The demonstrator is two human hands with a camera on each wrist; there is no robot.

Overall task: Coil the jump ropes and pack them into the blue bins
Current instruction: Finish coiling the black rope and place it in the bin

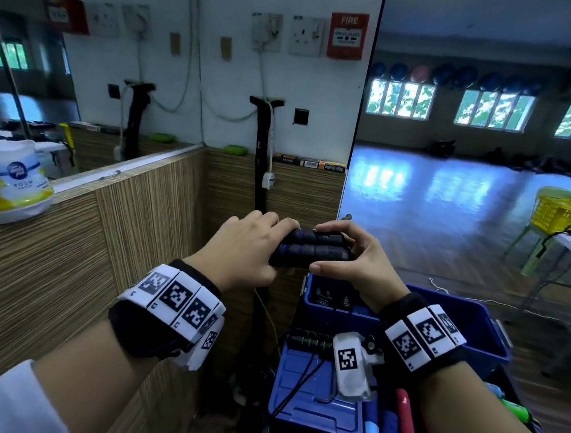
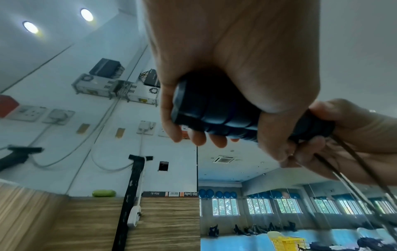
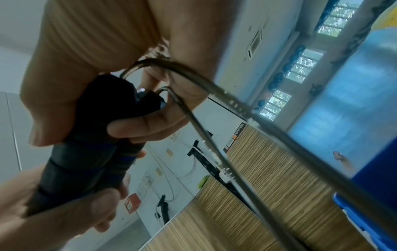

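Two black jump-rope handles with blue rings (image 1: 312, 247) lie side by side, held level in front of me above the bins. My left hand (image 1: 251, 247) grips their left end, fingers curled over the top. My right hand (image 1: 349, 255) grips the right end, thumb underneath. In the left wrist view the handles (image 2: 214, 115) sit in my curled fingers. In the right wrist view two dark cords (image 3: 214, 149) leave the handle ends (image 3: 120, 108) and run down to the right. An open blue bin (image 1: 474, 320) stands below my right wrist with dark rope handles inside.
A closed blue lid (image 1: 311, 389) in front of the bin carries a black rope with green-ringed handles (image 1: 312, 338). Pink handles (image 1: 407, 431) lie at the lower right. A wood-panelled counter (image 1: 71, 233) runs along the left with a white tub (image 1: 10, 184). A yellow basket (image 1: 564, 212) stands far right.
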